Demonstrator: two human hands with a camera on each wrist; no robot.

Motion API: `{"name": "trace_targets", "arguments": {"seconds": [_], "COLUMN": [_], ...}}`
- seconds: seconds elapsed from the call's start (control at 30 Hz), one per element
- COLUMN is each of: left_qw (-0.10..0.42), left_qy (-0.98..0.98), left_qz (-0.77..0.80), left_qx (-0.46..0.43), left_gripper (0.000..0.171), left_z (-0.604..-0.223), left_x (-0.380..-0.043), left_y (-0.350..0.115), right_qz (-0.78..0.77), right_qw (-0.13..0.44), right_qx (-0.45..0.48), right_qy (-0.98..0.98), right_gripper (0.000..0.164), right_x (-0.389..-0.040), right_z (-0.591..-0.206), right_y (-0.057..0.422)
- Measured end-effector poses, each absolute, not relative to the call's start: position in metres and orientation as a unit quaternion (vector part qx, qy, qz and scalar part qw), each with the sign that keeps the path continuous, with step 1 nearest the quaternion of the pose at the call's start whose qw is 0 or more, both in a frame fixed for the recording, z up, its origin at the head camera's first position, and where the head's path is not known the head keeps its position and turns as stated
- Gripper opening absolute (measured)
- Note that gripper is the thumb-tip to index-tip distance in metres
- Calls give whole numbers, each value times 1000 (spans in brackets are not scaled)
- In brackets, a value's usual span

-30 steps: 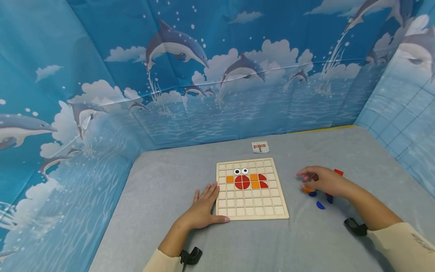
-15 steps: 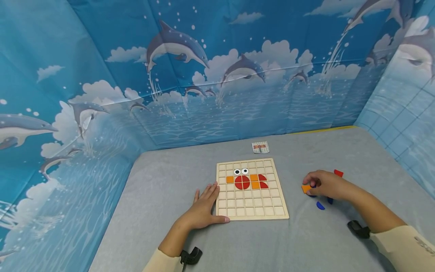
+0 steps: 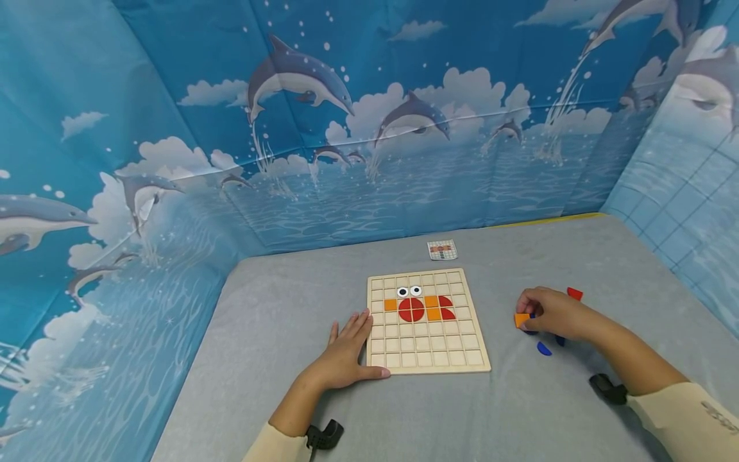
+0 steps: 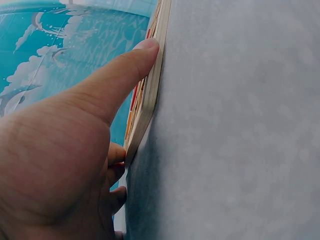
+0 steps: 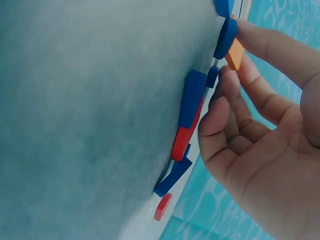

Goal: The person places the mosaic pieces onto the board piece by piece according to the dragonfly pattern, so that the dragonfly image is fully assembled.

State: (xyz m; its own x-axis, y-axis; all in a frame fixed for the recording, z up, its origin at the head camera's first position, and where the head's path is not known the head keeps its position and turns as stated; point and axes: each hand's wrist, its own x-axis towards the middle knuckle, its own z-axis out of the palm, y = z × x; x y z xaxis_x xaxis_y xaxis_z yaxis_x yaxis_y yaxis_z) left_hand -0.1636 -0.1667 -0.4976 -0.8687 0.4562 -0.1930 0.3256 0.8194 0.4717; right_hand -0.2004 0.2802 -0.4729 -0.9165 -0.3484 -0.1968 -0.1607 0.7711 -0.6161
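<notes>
A wooden grid board [image 3: 427,356] lies on the grey cloth, with orange squares, red quarter-circle pieces and two eye pieces [image 3: 409,291] set in its upper half. My left hand [image 3: 345,356] rests along the board's left edge, fingers extended, its thumb at the front corner. Off to the right, my right hand [image 3: 551,313] pinches an orange square tile [image 3: 521,320] between thumb and index finger. In the right wrist view the orange tile [image 5: 235,54] shows beside a blue piece [image 5: 226,38]. Blue and red pieces lie under and around that hand, some hidden by it.
A small pattern card [image 3: 442,249] lies behind the board. One blue half-round piece [image 3: 544,349] sits in front of the right hand, and a red piece [image 3: 574,294] behind it. A dolphin-print curtain [image 3: 369,147] rises along the back and sides of the table.
My right hand has closed its fingers, from spread above the pieces to pinching the orange tile. The tile has shifted very slightly. My left hand and the board have stayed put.
</notes>
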Motion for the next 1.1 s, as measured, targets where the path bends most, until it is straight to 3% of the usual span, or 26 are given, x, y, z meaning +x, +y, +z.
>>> {"name": "trace_targets", "arguments": {"seconds": [0.3,0.7,1.1], "left_qw": [148,147,149], "left_qy": [941,942,941], "left_qz": [220,220,220], "left_qx": [209,208,210], "left_gripper": [116,116,116], "left_z": [-498,-497,-496], "left_x": [-163,-163,-163], "left_y": [-167,-168,-168], "right_qz": [-331,-353,-402], "right_qw": [165,135,140], "right_qx": [-135,-164,-189], "right_qy": [919,911,885], "right_gripper": [9,14,14], "right_x": [-202,-206,-211], "right_z": [-467,-450,-444], "right_y": [275,245,207]}}
